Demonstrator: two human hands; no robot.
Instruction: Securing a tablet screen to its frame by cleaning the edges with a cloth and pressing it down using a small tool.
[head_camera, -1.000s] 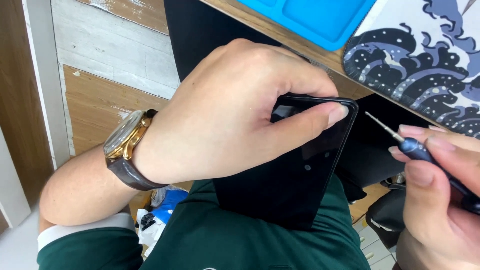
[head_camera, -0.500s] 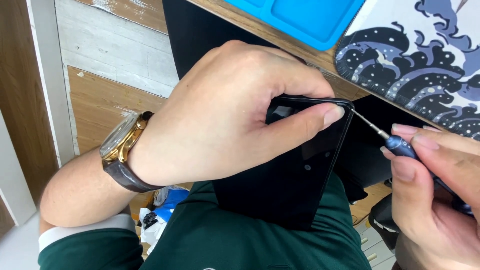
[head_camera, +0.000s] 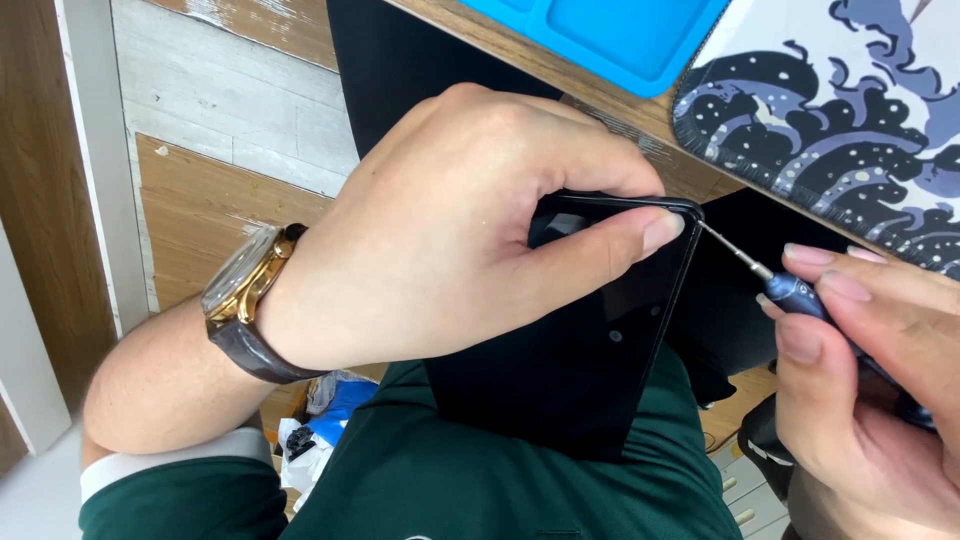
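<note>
Phone (head_camera: 570, 370): black slab, centre frame, over the lap | left hand (head_camera: 440, 230): fingers closed round its top edge | screwdriver (head_camera: 770, 280): pinched in right hand (head_camera: 860, 400), tip now touching the phone's upper right corner, moved in from a gap a second ago; driving looks begun | around: blue tray (head_camera: 610, 30) top centre, wave-patterned mat (head_camera: 840, 110) upper right, watch (head_camera: 245, 295) left | obstruction: left forefinger just beside the tip.

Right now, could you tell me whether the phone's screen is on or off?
Off, as far as it shows: the phone face is uniformly black, with no lit picture, while the left hand holds it and the screwdriver tip meets its corner.
</note>
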